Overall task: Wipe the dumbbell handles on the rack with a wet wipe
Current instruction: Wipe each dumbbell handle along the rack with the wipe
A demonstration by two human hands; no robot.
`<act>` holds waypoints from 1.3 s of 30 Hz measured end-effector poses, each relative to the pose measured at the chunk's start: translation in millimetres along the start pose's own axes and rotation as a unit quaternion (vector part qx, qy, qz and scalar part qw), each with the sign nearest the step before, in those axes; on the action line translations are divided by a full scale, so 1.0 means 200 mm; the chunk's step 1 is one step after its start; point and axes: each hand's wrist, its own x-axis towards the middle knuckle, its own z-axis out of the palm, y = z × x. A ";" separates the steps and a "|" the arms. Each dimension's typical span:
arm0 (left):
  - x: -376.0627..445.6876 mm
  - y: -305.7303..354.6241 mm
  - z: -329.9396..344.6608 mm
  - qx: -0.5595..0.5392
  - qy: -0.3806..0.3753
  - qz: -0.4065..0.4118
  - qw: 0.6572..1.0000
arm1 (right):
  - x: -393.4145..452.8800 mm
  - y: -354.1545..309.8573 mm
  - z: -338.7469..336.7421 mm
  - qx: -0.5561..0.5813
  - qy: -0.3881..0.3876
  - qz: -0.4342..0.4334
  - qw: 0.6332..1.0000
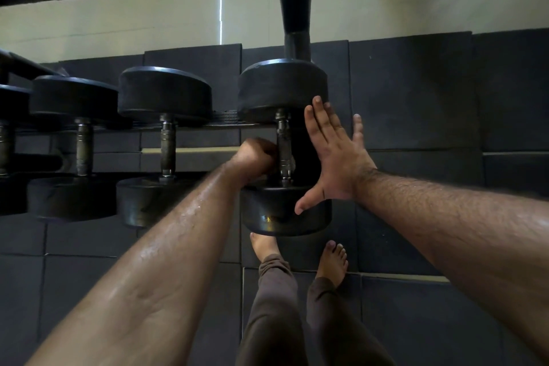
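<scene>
The rightmost dumbbell point(282, 86) lies across the rack rails point(208, 127), its steel handle point(284, 140) between two black round heads. My left hand point(255, 157) is curled into a fist against the left side of that handle, fingers wrapped toward it. No wet wipe shows; it may be hidden inside the fist. My right hand point(332, 154) is flat with straight fingers along the right side of the dumbbell. Its fingertips reach the far head and its thumb lies over the near head point(267, 220).
Two more dumbbells point(167, 142) point(84, 145) sit to the left on the same rack, with another at the frame's left edge. A black rack upright point(295, 9) rises behind the rightmost dumbbell. My bare feet point(331, 261) stand on dark rubber floor tiles point(416, 98) below.
</scene>
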 end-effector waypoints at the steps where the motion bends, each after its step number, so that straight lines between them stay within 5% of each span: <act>1: -0.02 -0.04 -0.03 -0.002 -0.059 -0.006 0.998 | 0.00 0.00 0.00 -0.001 0.001 0.000 1.000; 4: 0.03 -0.09 -0.08 -0.113 -0.006 -0.010 0.993 | 0.00 0.00 0.01 -0.001 0.002 -0.001 1.000; 6: 0.08 -0.03 -0.05 -0.279 0.052 0.008 0.959 | 0.01 0.00 0.01 0.001 0.001 -0.003 1.000; 8: 0.13 0.02 0.01 -0.360 0.001 0.023 0.933 | 0.01 0.00 0.01 -0.003 -0.001 -0.001 1.000; 12: 0.13 -0.03 -0.04 -0.080 -0.192 -0.033 0.978 | 0.01 0.00 0.00 -0.011 -0.003 -0.005 1.000; 14: 0.19 -0.07 -0.09 -0.053 -0.175 -0.033 0.983 | 0.01 0.00 0.00 -0.011 -0.002 -0.005 1.000; 16: 0.23 -0.05 -0.10 -0.228 -0.108 0.002 0.968 | 0.01 0.00 0.01 -0.009 0.001 -0.006 1.000; 19: 0.24 0.02 -0.03 -0.404 -0.163 -0.006 0.900 | 0.01 0.00 0.00 -0.011 0.002 -0.003 1.000; 23: 0.20 -0.05 -0.06 -0.123 -0.274 -0.088 0.950 | 0.01 0.00 0.00 -0.020 0.003 0.002 1.000; 25: 0.24 -0.10 -0.12 -0.036 -0.235 -0.091 0.967 | 0.01 0.00 0.01 -0.025 0.005 0.002 1.000; 28: 0.26 -0.03 -0.14 -0.211 -0.104 -0.036 0.971 | 0.01 0.00 0.01 -0.020 0.005 -0.003 1.000; 30: 0.25 0.01 -0.08 -0.356 -0.154 -0.024 0.921 | 0.01 0.00 0.01 -0.023 0.007 0.000 1.000; 31: 0.22 0.02 -0.05 -0.356 -0.192 -0.040 0.913 | 0.00 -0.01 0.00 -0.027 0.008 0.002 1.000; 34: 0.13 -0.01 -0.10 -0.085 -0.254 -0.095 0.959 | 0.00 -0.01 -0.01 -0.037 0.012 0.004 0.999; 36: 0.10 -0.02 -0.18 0.020 -0.200 -0.081 0.976 | -0.01 -0.02 -0.01 -0.041 0.015 0.004 0.999; 39: 0.04 0.04 -0.25 -0.015 -0.007 0.038 0.999 | -0.01 -0.01 0.00 -0.041 0.022 0.007 0.999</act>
